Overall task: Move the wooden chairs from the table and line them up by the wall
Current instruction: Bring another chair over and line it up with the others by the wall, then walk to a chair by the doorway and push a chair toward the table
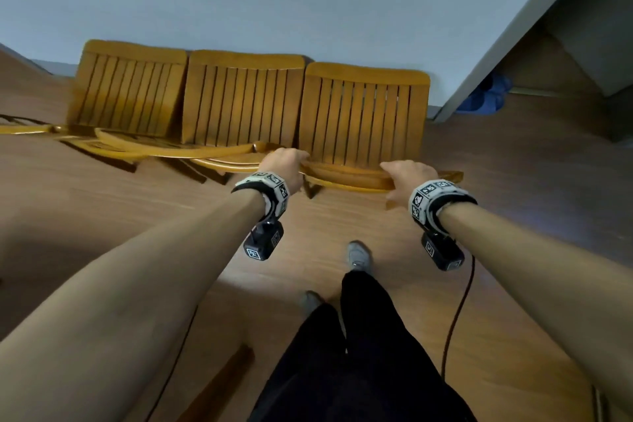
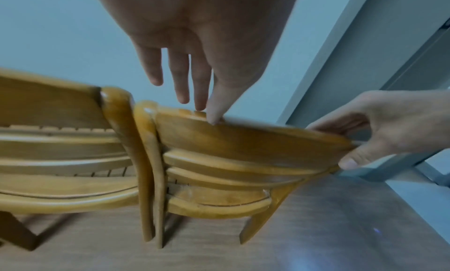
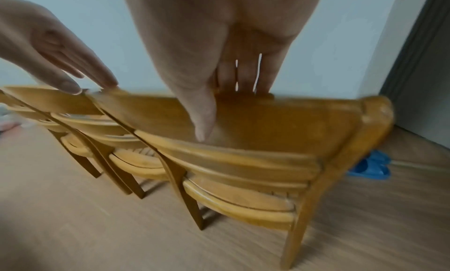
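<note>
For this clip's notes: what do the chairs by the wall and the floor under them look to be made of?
The chairs: solid wood by the look, honey-orange with a glossy varnish. Signs are the slatted seats, the grain, and shine on the top rail of the backrest. The floor: wood-look planks, matte to satin, with faint grain lines and a soft glare patch; whether laminate, vinyl or real timber cannot be told.
</note>
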`<state>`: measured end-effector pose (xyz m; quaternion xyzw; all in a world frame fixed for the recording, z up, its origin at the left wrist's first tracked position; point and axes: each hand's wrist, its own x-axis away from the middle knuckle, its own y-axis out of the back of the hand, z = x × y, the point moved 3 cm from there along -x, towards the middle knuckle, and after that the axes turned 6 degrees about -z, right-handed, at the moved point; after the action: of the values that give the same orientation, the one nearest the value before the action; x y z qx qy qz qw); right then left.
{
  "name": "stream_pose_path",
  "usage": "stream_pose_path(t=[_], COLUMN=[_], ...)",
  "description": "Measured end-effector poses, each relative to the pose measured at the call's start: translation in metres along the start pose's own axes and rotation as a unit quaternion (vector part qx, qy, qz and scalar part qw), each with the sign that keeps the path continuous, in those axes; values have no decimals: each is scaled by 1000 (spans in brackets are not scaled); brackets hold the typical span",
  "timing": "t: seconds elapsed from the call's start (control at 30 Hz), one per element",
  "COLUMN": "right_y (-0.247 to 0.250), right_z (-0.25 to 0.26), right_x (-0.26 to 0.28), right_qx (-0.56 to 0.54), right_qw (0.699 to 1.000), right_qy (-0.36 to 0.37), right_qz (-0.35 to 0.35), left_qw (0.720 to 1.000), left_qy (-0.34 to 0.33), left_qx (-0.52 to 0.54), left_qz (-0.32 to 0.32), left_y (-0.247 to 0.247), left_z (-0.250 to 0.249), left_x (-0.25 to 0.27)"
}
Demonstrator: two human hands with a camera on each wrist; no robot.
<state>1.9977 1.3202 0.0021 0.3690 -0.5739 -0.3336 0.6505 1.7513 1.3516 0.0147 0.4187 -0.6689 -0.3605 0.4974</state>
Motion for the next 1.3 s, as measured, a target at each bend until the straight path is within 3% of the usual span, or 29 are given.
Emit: stream_pose_path(t=[0.23, 0.5, 0.77, 1.0, 1.3], right_y=[93, 193, 243, 264, 285], right_z=[141, 356, 549, 719, 953], right_x=[16, 21, -7, -78, -127], right_qx=[-29, -19, 21, 57, 102], right_qw=[991, 961, 919, 888, 830], right_qy=[90, 232, 360, 438, 541], right_qz=[-97, -151, -159, -132, -83], left_qw=[993, 950, 893, 842, 774], left_qy=[57, 210, 360, 464, 562], left_qx=[22, 64, 73, 86, 118], left_qz=[-103, -224, -260, -260, -266], left_y=[101, 227, 289, 330, 375], left_z=[92, 245, 393, 530, 694], left_x=[79, 197, 269, 283, 317])
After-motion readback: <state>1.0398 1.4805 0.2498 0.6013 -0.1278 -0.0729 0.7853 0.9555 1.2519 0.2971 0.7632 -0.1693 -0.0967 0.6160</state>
